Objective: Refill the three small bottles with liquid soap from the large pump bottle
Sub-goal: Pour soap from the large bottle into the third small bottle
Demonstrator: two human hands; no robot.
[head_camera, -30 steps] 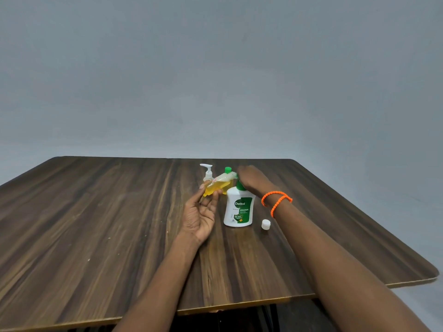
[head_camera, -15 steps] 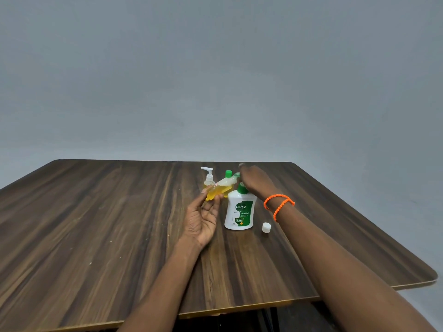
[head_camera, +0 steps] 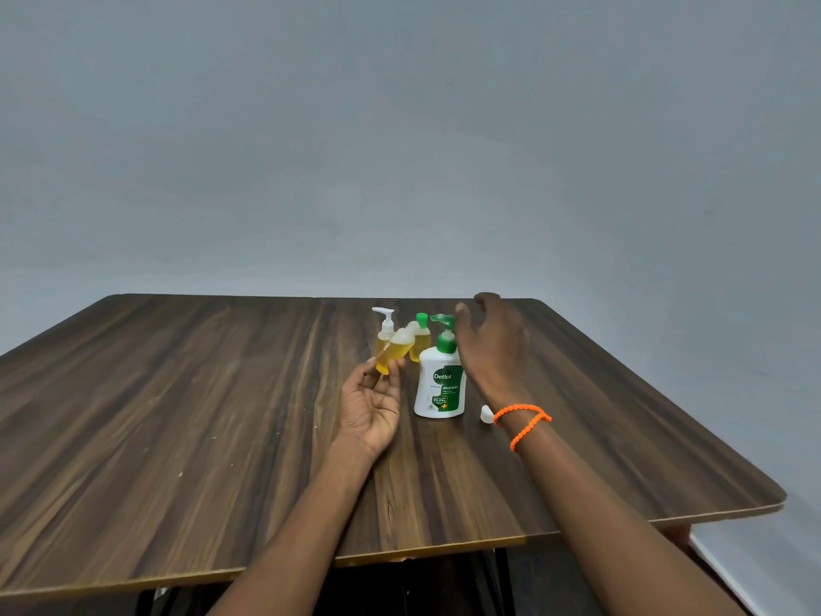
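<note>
Dark wood-grain laminate table [head_camera: 177, 415] against a plain grey wall [head_camera: 400, 126]. Near the far middle stands the large white pump bottle with green label and green pump head [head_camera: 440, 389], upright on the table. Left hand [head_camera: 371, 404] is palm-up, fingertips pinching a small clear bottle of yellow liquid [head_camera: 393, 351] — held tilted, open neck pointing up-right toward the pump, no cap on it. Right hand [head_camera: 488, 344] hovers just beside the green pump head, fingers loosely spread and slightly bent, gripping nothing; whether a fingertip touches the nozzle I cannot tell. An orange braided cord bracelet [head_camera: 524, 422] loops the right wrist.

Behind the held bottle stand two more small bottles of yellow liquid: one with a white pump top [head_camera: 384, 333] on the left, one with a green cap [head_camera: 420, 335] just left of the big bottle's pump. Both upright, close together. A small white cap [head_camera: 487, 414] lies on the table right of the large bottle's base, partly hidden by the right wrist.
</note>
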